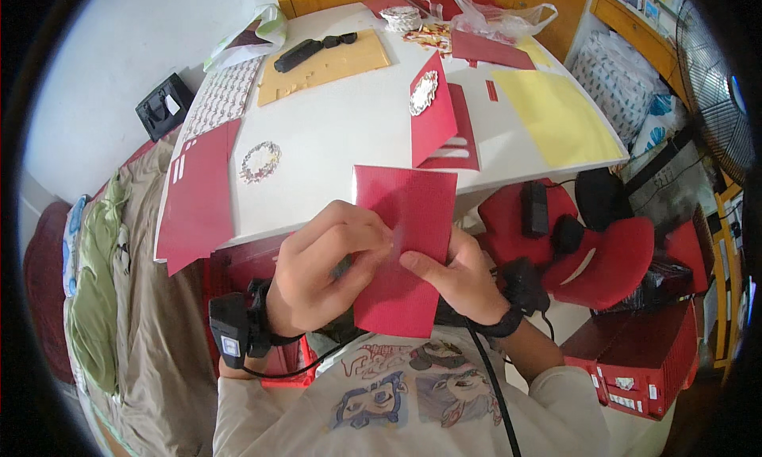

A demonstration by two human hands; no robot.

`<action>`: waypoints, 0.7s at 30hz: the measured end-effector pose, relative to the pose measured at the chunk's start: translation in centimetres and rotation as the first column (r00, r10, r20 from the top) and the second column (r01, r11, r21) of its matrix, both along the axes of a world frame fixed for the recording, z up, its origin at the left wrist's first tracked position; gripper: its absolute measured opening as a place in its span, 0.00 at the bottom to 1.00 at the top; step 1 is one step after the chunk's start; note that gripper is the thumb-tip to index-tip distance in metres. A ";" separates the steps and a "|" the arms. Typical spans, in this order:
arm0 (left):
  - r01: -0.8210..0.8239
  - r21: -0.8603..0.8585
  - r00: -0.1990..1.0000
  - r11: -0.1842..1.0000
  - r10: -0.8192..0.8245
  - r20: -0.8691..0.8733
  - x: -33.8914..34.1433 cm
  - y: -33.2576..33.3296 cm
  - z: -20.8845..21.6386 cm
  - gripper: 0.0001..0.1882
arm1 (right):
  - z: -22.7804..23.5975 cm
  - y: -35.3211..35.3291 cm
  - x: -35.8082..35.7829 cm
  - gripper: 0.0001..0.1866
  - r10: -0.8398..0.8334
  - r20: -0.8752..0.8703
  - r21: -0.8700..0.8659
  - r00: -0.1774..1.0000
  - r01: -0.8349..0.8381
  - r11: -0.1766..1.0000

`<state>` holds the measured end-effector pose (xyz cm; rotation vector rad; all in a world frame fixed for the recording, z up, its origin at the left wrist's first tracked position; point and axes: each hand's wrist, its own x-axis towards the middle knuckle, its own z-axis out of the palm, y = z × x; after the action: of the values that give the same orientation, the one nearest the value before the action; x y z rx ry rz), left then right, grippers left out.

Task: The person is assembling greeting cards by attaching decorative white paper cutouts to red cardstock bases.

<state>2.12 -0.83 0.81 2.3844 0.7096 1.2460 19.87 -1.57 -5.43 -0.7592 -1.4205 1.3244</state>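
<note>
A plain red card (403, 298) is held upright before my chest, just off the table's near edge. My right hand (468, 278) grips its right side, thumb across the front and the other fingers behind. The curled fingers of my left hand (329, 255) are pinched together against the front of the card near its middle; whatever is between their tips is too small to make out. Beyond the card, a folded red card (436, 116) with a white scalloped cutout stands on the table. A ring-shaped wreath cutout (260, 162) lies to the left.
On the white table (333, 132) are red sheets (198, 191), a yellow sheet (556, 112), a tan board (325, 68) with a black tool (309, 52), a stack of white cutouts (401, 17) and a plastic bag (508, 17). A red chair (603, 266) stands right.
</note>
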 end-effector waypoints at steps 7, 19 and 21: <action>-0.041 -0.047 0.999 0.998 0.040 -0.030 0.6 -1.6 -1.2 0.13 | -0.2 -1.4 0.5 0.20 0.133 -0.159 -0.050 0.978 -0.142 0.989; -0.131 -0.027 0.990 0.991 0.130 -0.046 1.1 -3.0 -1.8 0.13 | 0.2 -2.4 0.4 0.18 0.119 -0.199 -0.007 0.973 -0.123 0.992; -0.146 -0.031 0.989 0.989 0.145 -0.038 1.1 -3.1 -1.9 0.13 | 0.1 -2.3 0.4 0.18 0.111 -0.167 0.018 0.980 -0.110 0.994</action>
<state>3.25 -3.89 -1.09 2.3688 0.9225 1.2408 20.31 -3.92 -5.34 -0.5552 -1.3480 1.4316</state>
